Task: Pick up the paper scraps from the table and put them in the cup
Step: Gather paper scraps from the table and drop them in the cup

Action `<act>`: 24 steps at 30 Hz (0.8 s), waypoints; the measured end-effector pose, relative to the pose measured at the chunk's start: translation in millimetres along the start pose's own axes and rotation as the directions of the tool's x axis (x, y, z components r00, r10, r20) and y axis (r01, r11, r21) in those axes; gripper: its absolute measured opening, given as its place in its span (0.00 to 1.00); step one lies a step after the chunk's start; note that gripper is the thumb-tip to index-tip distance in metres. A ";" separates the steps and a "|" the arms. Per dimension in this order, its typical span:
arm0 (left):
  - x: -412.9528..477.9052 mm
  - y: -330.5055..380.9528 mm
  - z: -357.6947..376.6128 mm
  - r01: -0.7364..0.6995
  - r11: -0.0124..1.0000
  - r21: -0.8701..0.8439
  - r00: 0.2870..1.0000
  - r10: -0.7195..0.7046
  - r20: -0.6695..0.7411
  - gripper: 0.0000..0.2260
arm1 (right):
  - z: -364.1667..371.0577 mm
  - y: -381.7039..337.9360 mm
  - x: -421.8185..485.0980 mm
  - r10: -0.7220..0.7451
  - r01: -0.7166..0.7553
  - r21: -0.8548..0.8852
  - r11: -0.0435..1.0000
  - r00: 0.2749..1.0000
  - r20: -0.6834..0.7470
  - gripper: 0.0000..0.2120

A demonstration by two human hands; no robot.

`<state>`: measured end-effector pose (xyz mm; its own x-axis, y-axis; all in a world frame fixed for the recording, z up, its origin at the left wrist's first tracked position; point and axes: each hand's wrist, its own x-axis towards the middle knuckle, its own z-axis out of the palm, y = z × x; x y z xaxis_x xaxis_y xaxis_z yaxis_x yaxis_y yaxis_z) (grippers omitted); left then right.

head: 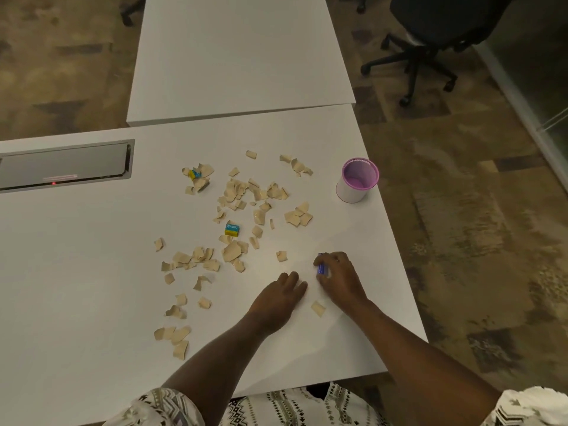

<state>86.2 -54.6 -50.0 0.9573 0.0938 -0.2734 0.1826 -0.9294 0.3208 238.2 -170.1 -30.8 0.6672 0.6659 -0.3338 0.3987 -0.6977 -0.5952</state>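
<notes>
A: Paper scraps (233, 192) lie scattered over the near white table (92, 272), mostly left of the hands, with one loose scrap (318, 309) between the two wrists. Where's the cup?

B: The cup (358, 181) stands upright near the table's right edge, well apart from both hands. Its inside looks purple; I can't tell if any scraps are in it.

A: And the hands?

B: The left hand (281, 298) rests knuckles up on the table, fingers curled under. Whether it has anything pinched, I cannot tell. The right hand (338, 276) is closed around a small blue thing (321, 268), too blurred to name.

A: So barely begun, by the look of it.

B: I'd judge so; nearly everything is on the table. To do this step well, I'd gather nearby scraps into a little heap first, then pinch several at once rather than one by one.

A: They look curled and light.

B: Likely they'll slide or flutter, so press down and sweep inward, and carry each handful low over the cup's mouth before letting go. Leave the blue-and-yellow box (232, 229) where it sits among them.
</notes>
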 end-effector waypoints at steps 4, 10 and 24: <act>7.2 -3.4 -3.2 0.007 1.000 -0.025 1.000 -0.006 0.016 0.17 | -10.5 -1.1 4.6 0.091 -0.088 0.109 0.990 0.996 -0.021 0.14; 21.9 -2.1 -11.1 0.223 0.952 -0.208 0.975 -0.222 0.029 0.11 | -27.5 -1.7 11.6 0.131 -0.116 0.221 0.968 0.990 -0.056 0.13; 93.6 -5.9 -85.3 0.461 0.416 -0.784 0.748 -0.658 0.091 0.16 | -84.2 -19.1 44.1 0.271 -0.159 0.745 0.648 0.962 -0.031 0.12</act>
<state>193.8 -9.9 -0.2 0.5755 0.6489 -0.4978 0.6926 -0.0631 0.7185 313.0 -149.6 27.3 0.7694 0.4434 -0.4599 -0.3165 -0.3607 -0.8773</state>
